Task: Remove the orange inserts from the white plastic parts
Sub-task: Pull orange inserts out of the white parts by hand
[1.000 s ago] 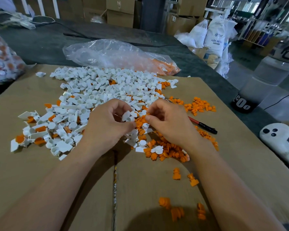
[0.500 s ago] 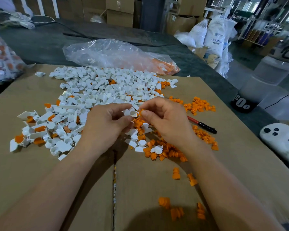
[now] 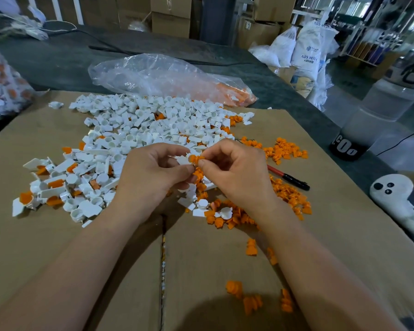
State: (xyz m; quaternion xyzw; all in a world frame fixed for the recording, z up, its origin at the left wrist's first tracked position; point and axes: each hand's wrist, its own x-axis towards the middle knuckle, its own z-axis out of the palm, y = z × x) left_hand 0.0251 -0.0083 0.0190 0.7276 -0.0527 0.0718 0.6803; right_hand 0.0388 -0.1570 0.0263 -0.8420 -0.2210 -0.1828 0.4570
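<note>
left hand (image 3: 151, 174) and right hand (image 3: 237, 175) have risen — orange insert (image 3: 196, 159) now showing beside the white part (image 3: 183, 160).

Left hand (image 3: 151, 173) bare. Right hand (image 3: 237, 173) bare. Behind each hand: bare wrist, then left forearm (image 3: 69, 271) and right forearm (image 3: 320, 271), both uncovered to lower frame edge.

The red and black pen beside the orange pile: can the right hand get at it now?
Probably yes: the pen lies uncovered just beside the right hand, but its fingers pinch an orange insert and must drop it first.
</note>
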